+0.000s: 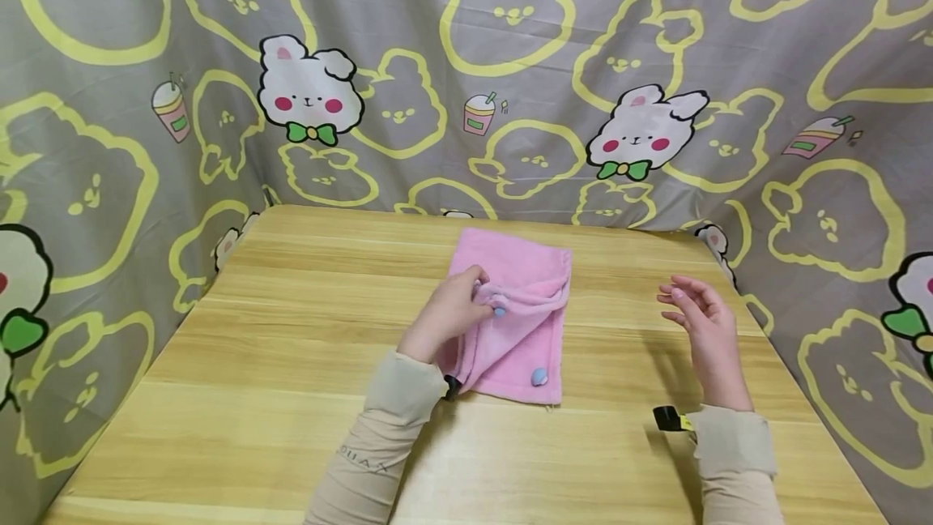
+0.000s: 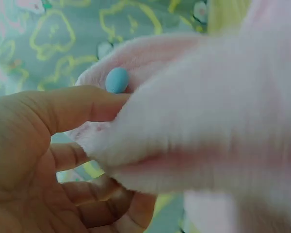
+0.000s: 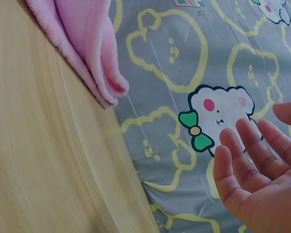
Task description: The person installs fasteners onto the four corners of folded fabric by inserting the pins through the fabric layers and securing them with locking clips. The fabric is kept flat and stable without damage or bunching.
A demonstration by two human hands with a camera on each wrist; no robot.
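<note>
A pink plush cloth [image 1: 517, 347], like a small towel, lies on the table with one layer folded back diagonally. My left hand [image 1: 452, 306] pinches a lifted corner of it between thumb and fingers. Right by the left thumb sits a small rounded blue piece [image 2: 117, 80] on the cloth. Another blue piece [image 1: 539, 377] shows near the cloth's lower right corner. Off to the right, my right hand [image 1: 703, 318] hovers over the table with fingers relaxed, holding nothing. Its palm and loosely spread fingers [image 3: 250, 158] fill the lower right of the right wrist view.
The wooden tabletop [image 1: 240, 347] reaches back to a grey curtain [image 1: 408, 14] printed with yellow outlines and white rabbit faces, which hangs behind and on both sides. A black wrist camera [image 1: 666, 418] sticks out from the right cuff, over the table.
</note>
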